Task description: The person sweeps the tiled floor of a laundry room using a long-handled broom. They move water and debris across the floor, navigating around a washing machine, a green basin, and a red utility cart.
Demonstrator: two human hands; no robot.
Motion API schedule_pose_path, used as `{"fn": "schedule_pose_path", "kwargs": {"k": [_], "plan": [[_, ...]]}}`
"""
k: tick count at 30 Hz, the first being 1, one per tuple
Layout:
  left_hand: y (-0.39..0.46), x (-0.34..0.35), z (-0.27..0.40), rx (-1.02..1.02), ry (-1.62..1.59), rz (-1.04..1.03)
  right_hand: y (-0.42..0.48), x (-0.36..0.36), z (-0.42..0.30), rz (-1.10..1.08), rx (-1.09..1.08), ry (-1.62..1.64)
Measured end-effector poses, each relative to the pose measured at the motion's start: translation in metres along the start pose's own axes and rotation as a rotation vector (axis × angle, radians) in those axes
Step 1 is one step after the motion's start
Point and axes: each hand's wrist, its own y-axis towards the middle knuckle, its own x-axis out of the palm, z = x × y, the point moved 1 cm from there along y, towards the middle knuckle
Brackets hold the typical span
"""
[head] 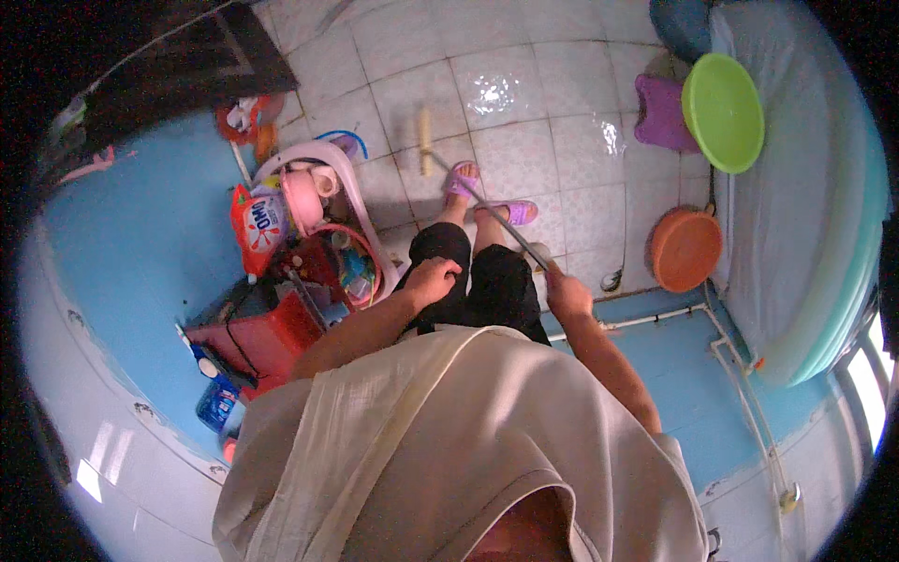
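My right hand (569, 295) is wrapped around the upper end of a thin metal pole (509, 228). That pole slants down past my purple sandals to a pale yellow mop or brush head (425, 140), which lies on the tiled floor (506, 161). Whether the head is sponge or bristle is hard to tell. Over my black shorts, my left hand (435, 279) hangs with its fingers curled in, and nothing shows inside it. Bright glints (495, 95) shine on the tiles beyond my feet.
On the left, a pink plastic rack (358, 190) holds basins and a red detergent pouch (258, 228), beside a red container (274, 337). At right stand a green basin (723, 112), a purple stool (664, 112) and an orange basin (686, 249). White pipes (653, 317) run along the blue wall.
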Motion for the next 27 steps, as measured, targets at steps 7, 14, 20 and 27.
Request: {"fn": "schedule_pose_path", "kwargs": {"k": [7, 14, 20, 27], "plan": [[-0.016, 0.009, -0.022, 0.01, -0.109, 0.155, 0.118, -0.01, -0.139, 0.07, -0.392, -0.293], [-0.029, 0.02, -0.024, 0.014, -0.22, 0.264, 0.134, -0.037, -0.071, -0.028, 0.07, -0.062], [-0.053, 0.052, -0.041, -0.114, -0.268, 0.21, 0.047, -0.022, 0.033, -0.016, 0.308, 0.143], [-0.07, 0.046, -0.059, -0.197, -0.197, 0.356, 0.007, -0.035, 0.005, 0.272, 0.19, 0.018]]}}
